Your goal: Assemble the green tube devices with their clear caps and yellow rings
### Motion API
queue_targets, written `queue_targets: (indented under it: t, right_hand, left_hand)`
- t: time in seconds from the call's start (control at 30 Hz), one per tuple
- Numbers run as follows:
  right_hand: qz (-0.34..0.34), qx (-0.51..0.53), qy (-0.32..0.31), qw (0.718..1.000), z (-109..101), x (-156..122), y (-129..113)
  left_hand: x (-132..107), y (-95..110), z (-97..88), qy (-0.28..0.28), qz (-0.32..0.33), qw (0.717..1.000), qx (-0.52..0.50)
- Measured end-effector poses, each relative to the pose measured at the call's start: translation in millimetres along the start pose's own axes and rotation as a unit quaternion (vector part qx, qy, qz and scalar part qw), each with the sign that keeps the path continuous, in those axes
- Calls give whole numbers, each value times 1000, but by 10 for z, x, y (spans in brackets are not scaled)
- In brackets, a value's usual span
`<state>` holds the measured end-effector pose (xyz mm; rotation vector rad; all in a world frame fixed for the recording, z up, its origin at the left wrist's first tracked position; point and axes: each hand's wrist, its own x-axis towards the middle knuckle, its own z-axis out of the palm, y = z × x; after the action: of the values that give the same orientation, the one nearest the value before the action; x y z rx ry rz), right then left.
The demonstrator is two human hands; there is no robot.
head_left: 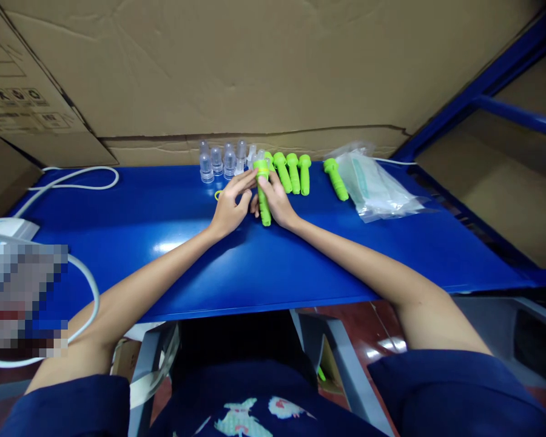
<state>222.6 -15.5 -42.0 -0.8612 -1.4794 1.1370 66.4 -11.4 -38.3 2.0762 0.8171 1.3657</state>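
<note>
My right hand [278, 197] is wrapped around a lime-green plastic flashlight [264, 209], held upright over the blue table with a clear piece at its head. My left hand [232, 205] reaches in from the other side. Its stretched fingertips touch the flashlight's head, while the thumb stands apart from the body. A small yellow-green ring [218, 195] lies on the table just beyond my left hand, partly hidden by it. Behind the hands stand several clear plastic caps [206, 167]. Several more green flashlights [293, 173] lie in a row beyond my right hand.
Farther right, one green flashlight [336, 179] lies against a clear plastic bag [375, 185] with pale contents. A cardboard wall [255, 73] closes off the back of the blue table [186, 273]. White cable [86, 172] loops along the left, near a white device [11, 229].
</note>
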Motion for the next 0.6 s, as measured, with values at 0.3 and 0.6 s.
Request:
queue_targets:
  t: [0.3,0.6]
  right_hand:
    - [-13,-10,-10,1000,34,-42,7]
    - [-12,-21,-15,1000,42,-43,-11]
  left_hand:
    - [-49,89,-61,3,45,996,80]
    - [-64,111,-74,3,34,995,98]
